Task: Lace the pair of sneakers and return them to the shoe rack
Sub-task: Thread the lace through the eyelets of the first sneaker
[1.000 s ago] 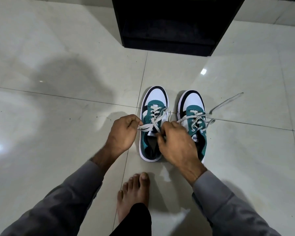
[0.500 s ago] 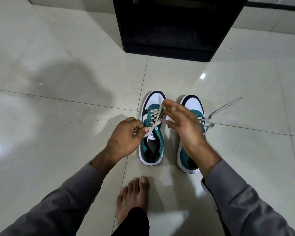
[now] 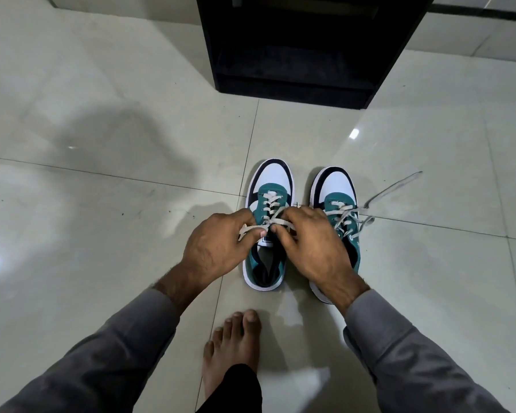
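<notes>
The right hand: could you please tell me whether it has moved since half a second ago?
Yes. The right hand has come back down from above the gap between the sneakers and now pinches the grey lace over the left teal-and-white sneaker's tongue.

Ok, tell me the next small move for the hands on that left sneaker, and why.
Probably cross the two lace ends and pull them snug into a first knot. The left hand and right hand each pinch an end of the lace above the tongue of the left sneaker, whose lacing looks threaded to the top. The right sneaker can wait, its lace lying loose on the floor.
</notes>
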